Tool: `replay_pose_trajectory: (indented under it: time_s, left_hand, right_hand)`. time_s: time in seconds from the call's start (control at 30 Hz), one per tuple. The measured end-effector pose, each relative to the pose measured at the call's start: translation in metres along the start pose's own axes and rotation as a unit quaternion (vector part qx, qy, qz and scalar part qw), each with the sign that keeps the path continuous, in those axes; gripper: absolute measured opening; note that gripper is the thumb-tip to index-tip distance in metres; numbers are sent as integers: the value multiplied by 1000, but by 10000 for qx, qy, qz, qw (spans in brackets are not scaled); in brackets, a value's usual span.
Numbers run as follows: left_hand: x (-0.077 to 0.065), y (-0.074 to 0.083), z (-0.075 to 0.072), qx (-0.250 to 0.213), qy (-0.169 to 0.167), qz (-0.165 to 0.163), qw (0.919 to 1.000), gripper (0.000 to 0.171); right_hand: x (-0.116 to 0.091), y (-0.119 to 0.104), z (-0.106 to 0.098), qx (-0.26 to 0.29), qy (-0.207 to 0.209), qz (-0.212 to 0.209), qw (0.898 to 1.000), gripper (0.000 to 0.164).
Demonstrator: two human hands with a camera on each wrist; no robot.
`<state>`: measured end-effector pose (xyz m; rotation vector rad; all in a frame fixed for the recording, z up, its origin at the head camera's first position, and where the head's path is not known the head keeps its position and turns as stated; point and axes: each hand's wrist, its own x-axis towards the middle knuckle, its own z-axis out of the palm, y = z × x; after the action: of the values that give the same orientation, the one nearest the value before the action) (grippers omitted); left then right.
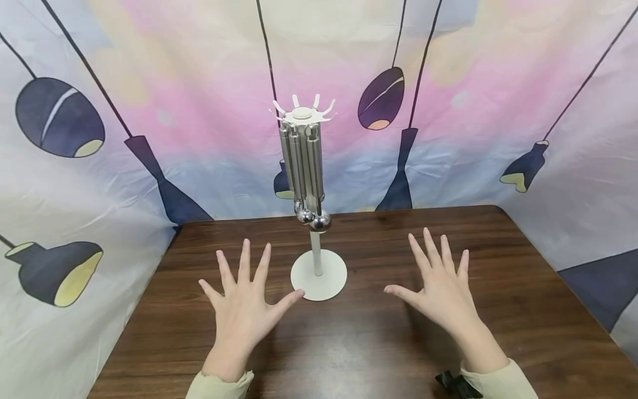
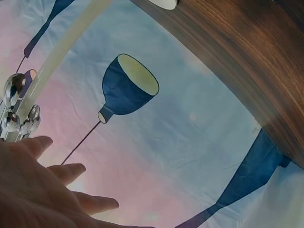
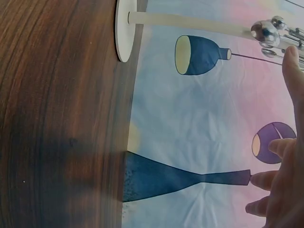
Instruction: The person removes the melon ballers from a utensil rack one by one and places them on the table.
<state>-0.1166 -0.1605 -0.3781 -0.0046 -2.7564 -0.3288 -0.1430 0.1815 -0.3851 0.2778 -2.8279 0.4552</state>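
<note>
A white stand with a round base rises from the table, its top ringed by upturned hooks. Several silvery metal utensils hang from it, handles up, with shiny rounded ends at the bottom; their exact kind is hard to tell. My left hand, fingers spread, is just left of the base, its thumb tip overlapping the base's edge in the head view. To the right, my right hand is also spread, apart from the stand. Both hands hold nothing. The wrist views show the rounded ends and the pole.
The dark wood table carries the stand near its middle. Behind and beside it hangs a pastel cloth printed with dark lamps. A black bow sits at the right cuff.
</note>
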Motion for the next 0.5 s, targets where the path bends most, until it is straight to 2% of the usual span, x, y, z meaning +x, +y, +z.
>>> replay_pose_trajectory:
  time_s: [0.27,0.5]
  left_hand:
    - [2,3,-4,-245,60,-116,9996,104]
    - [4,6,-11,-569,-178,-284,9978,103]
  right_hand:
    - [-1,0,-5,477,-68,24,9988,109]
    - [1,1,-10,1045,-228,84,9942,105]
